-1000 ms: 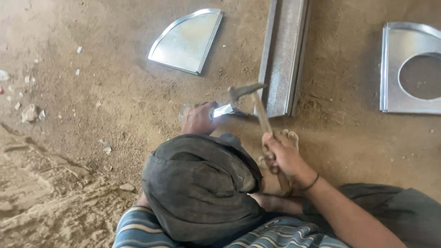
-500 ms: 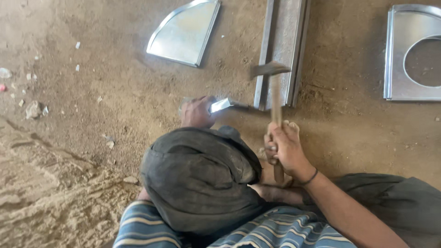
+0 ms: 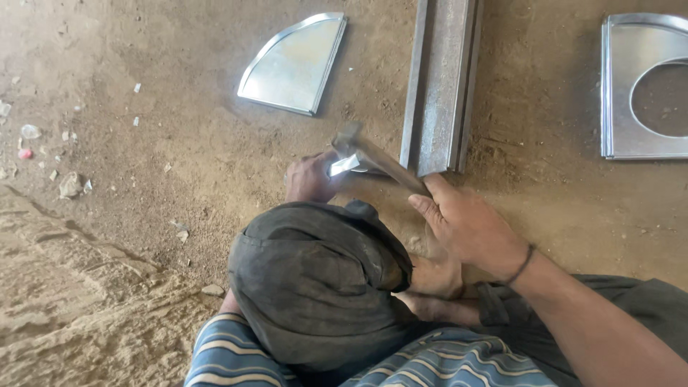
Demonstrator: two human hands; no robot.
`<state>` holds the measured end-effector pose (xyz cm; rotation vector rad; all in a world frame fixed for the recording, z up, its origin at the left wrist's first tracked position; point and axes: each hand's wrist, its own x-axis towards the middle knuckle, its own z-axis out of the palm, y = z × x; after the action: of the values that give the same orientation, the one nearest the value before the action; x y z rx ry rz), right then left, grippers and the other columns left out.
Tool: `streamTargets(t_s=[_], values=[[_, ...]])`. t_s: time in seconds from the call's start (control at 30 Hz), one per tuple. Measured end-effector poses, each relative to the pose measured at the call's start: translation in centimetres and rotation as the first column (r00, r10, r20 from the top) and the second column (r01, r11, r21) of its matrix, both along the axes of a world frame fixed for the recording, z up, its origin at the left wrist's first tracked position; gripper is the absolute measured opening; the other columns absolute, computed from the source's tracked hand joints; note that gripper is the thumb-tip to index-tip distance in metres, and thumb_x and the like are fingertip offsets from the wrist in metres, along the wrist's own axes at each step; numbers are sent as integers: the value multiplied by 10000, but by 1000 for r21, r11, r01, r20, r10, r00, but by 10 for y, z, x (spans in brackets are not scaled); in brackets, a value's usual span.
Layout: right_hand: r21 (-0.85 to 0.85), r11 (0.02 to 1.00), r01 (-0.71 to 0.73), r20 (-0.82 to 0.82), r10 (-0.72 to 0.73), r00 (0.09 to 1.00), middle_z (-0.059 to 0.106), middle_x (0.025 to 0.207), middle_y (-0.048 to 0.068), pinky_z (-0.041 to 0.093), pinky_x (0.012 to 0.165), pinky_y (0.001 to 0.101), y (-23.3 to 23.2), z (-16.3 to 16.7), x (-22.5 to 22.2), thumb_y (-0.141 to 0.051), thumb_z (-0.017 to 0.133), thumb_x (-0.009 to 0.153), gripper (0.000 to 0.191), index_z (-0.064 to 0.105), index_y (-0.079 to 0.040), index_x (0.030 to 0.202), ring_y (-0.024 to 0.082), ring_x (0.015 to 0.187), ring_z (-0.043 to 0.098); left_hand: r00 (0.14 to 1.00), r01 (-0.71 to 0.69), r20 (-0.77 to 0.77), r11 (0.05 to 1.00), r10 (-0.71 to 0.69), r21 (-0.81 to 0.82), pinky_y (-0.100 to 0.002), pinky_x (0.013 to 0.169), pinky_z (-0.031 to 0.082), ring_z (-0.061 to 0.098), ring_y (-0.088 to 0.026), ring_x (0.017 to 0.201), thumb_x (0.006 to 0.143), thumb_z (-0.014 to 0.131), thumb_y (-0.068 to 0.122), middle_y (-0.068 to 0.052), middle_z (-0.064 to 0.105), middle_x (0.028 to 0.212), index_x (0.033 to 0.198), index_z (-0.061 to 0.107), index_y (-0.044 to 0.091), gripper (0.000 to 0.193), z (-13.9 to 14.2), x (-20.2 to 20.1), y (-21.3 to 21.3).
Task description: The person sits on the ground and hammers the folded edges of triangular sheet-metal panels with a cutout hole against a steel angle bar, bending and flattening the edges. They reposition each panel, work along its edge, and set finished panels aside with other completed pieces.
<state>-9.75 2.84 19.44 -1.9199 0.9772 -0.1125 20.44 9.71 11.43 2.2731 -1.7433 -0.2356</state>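
Two hands: both yours, busy near the steel channel (image 3: 438, 86).
Right hand (image 3: 469, 228): closed around the hammer (image 3: 373, 154) handle.
Left hand (image 3: 309, 178): apparently pinching a small shiny metal piece (image 3: 344, 165) on the dirt floor (image 3: 143, 179).
Hammer head: at that piece.

Bare dirt floor (image 3: 143, 215), sandy and lumpy. Beyond the fingers (image 3: 304, 172): quarter-round metal sheet (image 3: 294, 64), long steel channel (image 3: 441, 86). Far right of them, metal plate with round cutout (image 3: 623, 93). Left, scattered pebbles (image 3: 70, 185).
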Motion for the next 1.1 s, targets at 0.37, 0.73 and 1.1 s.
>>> streamTargets(t_s=[0.37,0.73,1.1], values=[[-101,995,21,63,-15,998,651,711,227,484,600,555,9,2,2,-386,559,1002,320,506,-74,1055,446,709,660,999,31,-15,998,-32,-58,-449,742,529,731,-317,865,841,750,308,-106,775,948,1116,765,197,297,8,-6,-1],[-29,995,100,187,-93,978,614,680,238,472,559,533,7,-19,6,-375,536,1008,342,528,-36,1054,436,651,641,999,-30,11,999,30,39,-478,766,524,713,-343,858,894,752,374,-120,751,899,987,740,140,253,17,-8,-6],[902,421,98,180,-573,799,381,612,-53,297,380,237,13,-91,13,-455,478,1039,364,490,-115,910,63,438,336,1000,-21,13,998,21,53,-490,729,516,709,-350,838,860,720,352,-123,735,881,938,700,135,232,12,-3,-14]])
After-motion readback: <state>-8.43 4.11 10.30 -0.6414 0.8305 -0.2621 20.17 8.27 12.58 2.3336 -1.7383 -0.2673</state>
